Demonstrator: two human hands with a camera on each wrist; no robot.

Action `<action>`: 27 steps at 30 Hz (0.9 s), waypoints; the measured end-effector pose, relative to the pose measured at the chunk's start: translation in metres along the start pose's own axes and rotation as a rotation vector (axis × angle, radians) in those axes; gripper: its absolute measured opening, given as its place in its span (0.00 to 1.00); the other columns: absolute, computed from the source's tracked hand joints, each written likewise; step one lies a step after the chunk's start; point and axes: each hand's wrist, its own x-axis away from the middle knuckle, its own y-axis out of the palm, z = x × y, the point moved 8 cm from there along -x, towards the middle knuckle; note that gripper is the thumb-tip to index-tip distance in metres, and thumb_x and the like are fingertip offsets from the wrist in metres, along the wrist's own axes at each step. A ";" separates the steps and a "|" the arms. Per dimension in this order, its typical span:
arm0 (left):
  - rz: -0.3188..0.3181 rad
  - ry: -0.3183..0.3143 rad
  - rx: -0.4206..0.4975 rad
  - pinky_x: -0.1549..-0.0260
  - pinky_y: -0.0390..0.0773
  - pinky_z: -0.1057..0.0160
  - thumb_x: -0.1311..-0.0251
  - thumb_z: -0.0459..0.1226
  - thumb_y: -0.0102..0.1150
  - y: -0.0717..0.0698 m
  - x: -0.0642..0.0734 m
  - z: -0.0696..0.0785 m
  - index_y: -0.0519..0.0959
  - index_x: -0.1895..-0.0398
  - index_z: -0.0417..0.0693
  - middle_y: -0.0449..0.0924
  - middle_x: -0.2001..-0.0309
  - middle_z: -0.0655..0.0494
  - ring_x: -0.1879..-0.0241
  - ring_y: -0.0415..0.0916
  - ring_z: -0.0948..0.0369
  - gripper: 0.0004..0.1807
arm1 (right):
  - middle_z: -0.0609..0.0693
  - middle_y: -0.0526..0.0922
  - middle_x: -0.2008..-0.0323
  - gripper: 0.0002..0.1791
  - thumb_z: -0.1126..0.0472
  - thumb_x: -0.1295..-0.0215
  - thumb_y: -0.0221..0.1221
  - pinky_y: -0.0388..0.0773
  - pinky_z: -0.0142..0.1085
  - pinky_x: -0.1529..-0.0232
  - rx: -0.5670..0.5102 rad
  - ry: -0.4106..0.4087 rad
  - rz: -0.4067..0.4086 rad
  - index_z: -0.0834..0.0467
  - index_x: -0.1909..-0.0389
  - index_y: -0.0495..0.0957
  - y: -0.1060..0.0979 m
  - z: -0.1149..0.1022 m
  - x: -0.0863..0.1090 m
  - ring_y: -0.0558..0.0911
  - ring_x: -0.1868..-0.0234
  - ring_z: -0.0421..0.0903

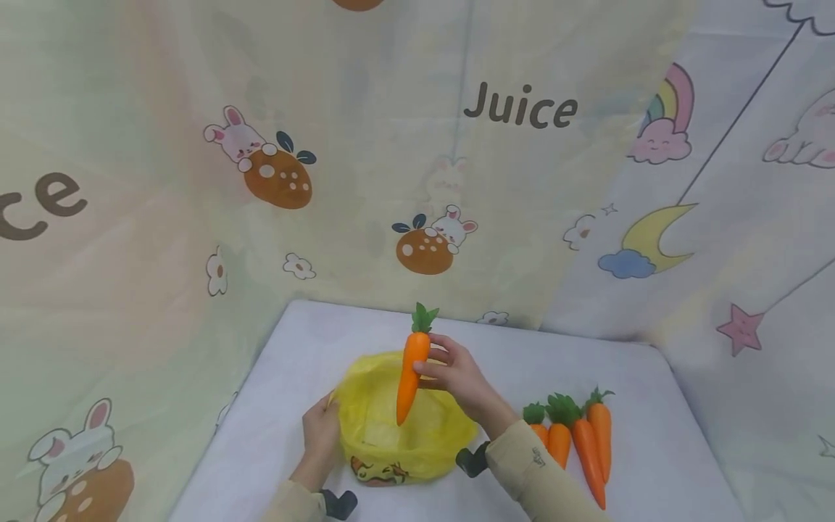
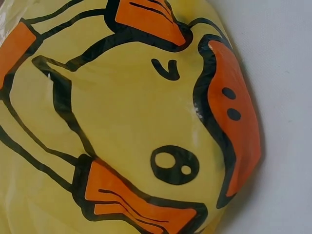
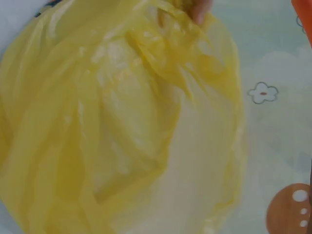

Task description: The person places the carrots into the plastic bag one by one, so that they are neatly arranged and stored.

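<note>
A yellow plastic bag with a printed cartoon face stands on the white table, its mouth spread upward. My left hand grips the bag's left rim. Above the bag's mouth, my right hand holds an orange carrot between thumb and fingers, leafy end up and tip pointing down. In the left wrist view the bag's printed duck face fills most of the picture. The right wrist view looks onto the crumpled bag, with a fingertip at its top and an orange sliver of the carrot at the corner.
Several more carrots with green tops lie on the table to the right, partly behind my right sleeve. A printed curtain with rabbits and flowers hangs behind and around the table.
</note>
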 end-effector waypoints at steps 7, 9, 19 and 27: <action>-0.022 0.019 0.015 0.34 0.72 0.44 0.20 0.41 0.36 0.004 0.004 0.003 0.62 0.27 0.31 0.68 0.31 0.35 0.32 0.66 0.41 0.27 | 0.63 0.76 0.41 0.37 0.60 0.35 0.69 0.87 0.48 0.52 -0.062 0.027 0.158 0.63 0.30 0.63 0.004 0.038 -0.012 0.84 0.49 0.56; -0.026 0.026 0.016 0.35 0.73 0.44 0.20 0.42 0.36 0.005 0.005 0.004 0.62 0.27 0.31 0.68 0.31 0.35 0.32 0.67 0.41 0.28 | 0.65 0.76 0.42 0.37 0.63 0.35 0.69 0.87 0.49 0.54 -0.054 0.029 0.167 0.65 0.31 0.62 0.010 0.048 -0.013 0.85 0.51 0.56; -0.030 -0.017 0.072 0.31 0.67 0.43 0.20 0.44 0.36 0.008 0.008 0.005 0.59 0.26 0.29 0.63 0.28 0.33 0.29 0.61 0.39 0.30 | 0.62 0.76 0.49 0.37 0.64 0.41 0.72 0.88 0.50 0.58 0.108 0.100 0.153 0.64 0.34 0.65 0.039 0.084 -0.017 0.84 0.61 0.51; -0.054 -0.022 0.123 0.30 0.62 0.40 0.19 0.45 0.35 0.015 0.011 0.004 0.56 0.25 0.27 0.59 0.27 0.32 0.28 0.58 0.38 0.32 | 0.60 0.79 0.54 0.35 0.63 0.41 0.73 0.89 0.47 0.65 0.215 0.150 0.162 0.64 0.37 0.66 0.041 0.102 -0.020 0.85 0.66 0.51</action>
